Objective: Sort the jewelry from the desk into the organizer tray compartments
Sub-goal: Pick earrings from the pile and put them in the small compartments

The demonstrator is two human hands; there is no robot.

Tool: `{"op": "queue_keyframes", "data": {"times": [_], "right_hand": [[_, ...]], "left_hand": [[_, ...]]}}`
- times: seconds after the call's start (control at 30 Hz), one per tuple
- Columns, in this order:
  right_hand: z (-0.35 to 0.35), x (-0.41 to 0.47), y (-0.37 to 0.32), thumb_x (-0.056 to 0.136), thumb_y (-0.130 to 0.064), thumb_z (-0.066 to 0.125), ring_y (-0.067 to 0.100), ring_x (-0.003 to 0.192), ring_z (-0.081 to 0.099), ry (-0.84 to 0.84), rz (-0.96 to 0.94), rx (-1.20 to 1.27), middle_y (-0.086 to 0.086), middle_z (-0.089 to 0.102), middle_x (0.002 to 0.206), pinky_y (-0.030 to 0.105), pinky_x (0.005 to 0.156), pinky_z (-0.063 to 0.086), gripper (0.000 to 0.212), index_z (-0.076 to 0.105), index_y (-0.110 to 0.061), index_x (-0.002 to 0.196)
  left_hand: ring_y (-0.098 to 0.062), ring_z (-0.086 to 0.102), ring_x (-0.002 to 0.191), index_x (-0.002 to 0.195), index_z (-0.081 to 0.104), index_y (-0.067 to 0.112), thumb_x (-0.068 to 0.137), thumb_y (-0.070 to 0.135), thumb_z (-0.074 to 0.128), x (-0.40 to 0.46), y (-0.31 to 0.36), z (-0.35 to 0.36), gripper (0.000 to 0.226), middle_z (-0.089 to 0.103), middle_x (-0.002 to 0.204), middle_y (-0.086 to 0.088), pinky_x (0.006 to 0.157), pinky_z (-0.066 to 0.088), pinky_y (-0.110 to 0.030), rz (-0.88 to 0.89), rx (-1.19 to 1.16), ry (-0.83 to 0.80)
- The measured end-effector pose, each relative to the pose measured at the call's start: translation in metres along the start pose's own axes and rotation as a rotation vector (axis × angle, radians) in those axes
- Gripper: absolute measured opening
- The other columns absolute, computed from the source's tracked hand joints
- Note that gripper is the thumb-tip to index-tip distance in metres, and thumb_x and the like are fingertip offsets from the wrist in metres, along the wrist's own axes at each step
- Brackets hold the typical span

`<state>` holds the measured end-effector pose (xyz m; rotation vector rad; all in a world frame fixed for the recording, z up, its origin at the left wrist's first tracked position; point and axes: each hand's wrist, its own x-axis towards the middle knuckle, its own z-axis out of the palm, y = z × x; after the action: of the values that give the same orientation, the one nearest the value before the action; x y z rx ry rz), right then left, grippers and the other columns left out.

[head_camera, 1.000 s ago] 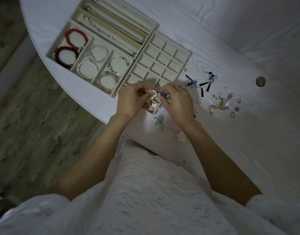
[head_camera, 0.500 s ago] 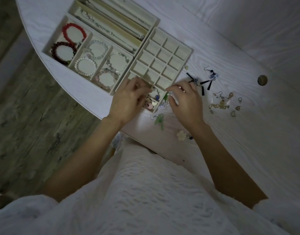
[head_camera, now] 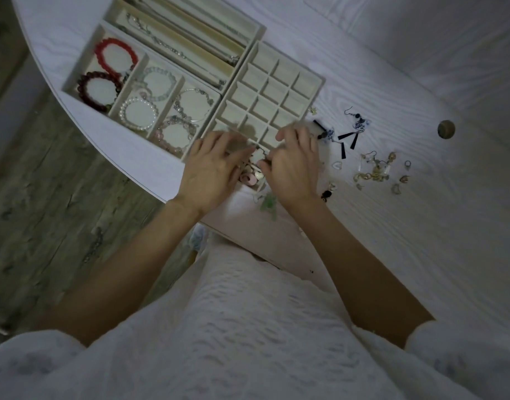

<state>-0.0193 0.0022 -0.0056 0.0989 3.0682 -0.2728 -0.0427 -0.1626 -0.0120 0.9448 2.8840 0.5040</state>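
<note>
**Both hands crowd one small earring at the tray's near edge**

The right hand (head_camera: 295, 171) has its fingers curled in toward a small white earring (head_camera: 258, 155), and seems to pinch it between thumb and fingertip, though motion blur stops me being sure. The left hand (head_camera: 210, 171) lies flatter, fingers extended toward the same piece; whether it touches it I cannot tell.

The risk, as I judge it, is a fumble. The earring is tiny, and both hands work it over the near cells of the grid tray (head_camera: 317, 82), right by the desk (head_camera: 421, 226) edge. A slip could drop it into the wrong cell, where pink and white pieces (head_camera: 252, 178) already lie, or send it off the near edge to the floor. The right wrist also hangs just above a green piece (head_camera: 269, 204) near the edge and could sweep it off.

The earring looks white, lobed like a flower, with a thin hook. It sits between the two hands, over the tray's near row. Most cells farther back look empty. To the right, loose earrings (head_camera: 373, 171) wait scattered on the desk, well apart from the tray. On the left, bracelets (head_camera: 115, 53) fill their own compartments.
</note>
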Motion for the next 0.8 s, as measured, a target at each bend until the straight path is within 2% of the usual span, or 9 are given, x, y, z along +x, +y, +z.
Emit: {"op": "queue_keyframes", "data": {"times": [0.13,0.2,0.33,0.5,0.6,0.73,0.8], "right_hand": [[0.002,0.004,-0.006,0.081,-0.028,0.063,0.022,0.107,0.044,-0.020,0.048,-0.062,0.000,0.057,0.108,0.031,0.087,0.023,0.018,0.075,-0.016,0.078],[0.004,0.003,-0.005,0.080,-0.028,0.065,0.023,0.106,0.046,-0.003,0.048,-0.053,0.000,0.058,0.105,0.031,0.088,0.025,0.017,0.075,-0.016,0.077],[0.004,0.001,-0.002,0.080,-0.036,0.067,0.024,0.108,0.045,-0.008,0.019,-0.002,0.002,0.058,0.106,0.033,0.090,0.027,0.024,0.076,-0.014,0.083],[0.001,0.000,0.000,0.078,-0.030,0.070,0.025,0.106,0.046,0.013,0.006,0.049,0.002,0.058,0.103,0.035,0.089,0.032,0.019,0.076,-0.013,0.081],[0.002,-0.003,0.002,0.074,-0.026,0.074,0.026,0.100,0.050,0.052,0.043,0.074,0.005,0.060,0.097,0.037,0.087,0.037,0.014,0.075,-0.012,0.077],[0.002,-0.005,0.001,0.074,-0.024,0.073,0.027,0.098,0.050,0.070,0.102,0.099,0.007,0.062,0.097,0.032,0.086,0.030,0.013,0.072,-0.012,0.077],[0.000,-0.004,0.000,0.077,-0.022,0.070,0.026,0.102,0.049,0.039,0.149,0.158,0.007,0.060,0.102,0.032,0.087,0.031,0.009,0.071,-0.014,0.080]], "left_hand": [[-0.028,0.053,0.096,0.098,0.072,0.017,0.090,0.033,0.053,0.009,0.005,0.005,0.025,0.062,0.104,-0.005,0.080,0.047,-0.042,-0.143,-0.103,0.052],[-0.028,0.055,0.095,0.089,0.073,0.016,0.084,0.040,0.063,0.016,0.007,0.009,0.026,0.064,0.104,-0.004,0.078,0.048,-0.041,-0.206,-0.082,0.034],[-0.031,0.055,0.096,0.080,0.073,0.012,0.075,0.037,0.076,0.025,0.010,0.013,0.026,0.064,0.106,-0.006,0.077,0.049,-0.042,-0.263,-0.054,0.025],[-0.029,0.056,0.087,0.074,0.074,0.016,0.073,0.032,0.076,0.022,0.010,0.014,0.016,0.066,0.100,-0.003,0.069,0.049,-0.037,-0.209,-0.079,0.130],[-0.028,0.057,0.086,0.076,0.074,0.017,0.074,0.029,0.075,0.020,0.010,0.017,0.012,0.067,0.102,-0.004,0.069,0.047,-0.034,-0.172,-0.071,0.170],[-0.024,0.053,0.083,0.077,0.072,0.020,0.076,0.027,0.075,0.018,0.005,0.017,0.008,0.065,0.094,-0.001,0.070,0.036,-0.029,-0.059,-0.100,0.239],[-0.021,0.049,0.081,0.075,0.071,0.020,0.079,0.025,0.075,0.016,0.001,0.014,0.007,0.065,0.091,0.000,0.068,0.033,-0.029,0.026,-0.109,0.281]]}}
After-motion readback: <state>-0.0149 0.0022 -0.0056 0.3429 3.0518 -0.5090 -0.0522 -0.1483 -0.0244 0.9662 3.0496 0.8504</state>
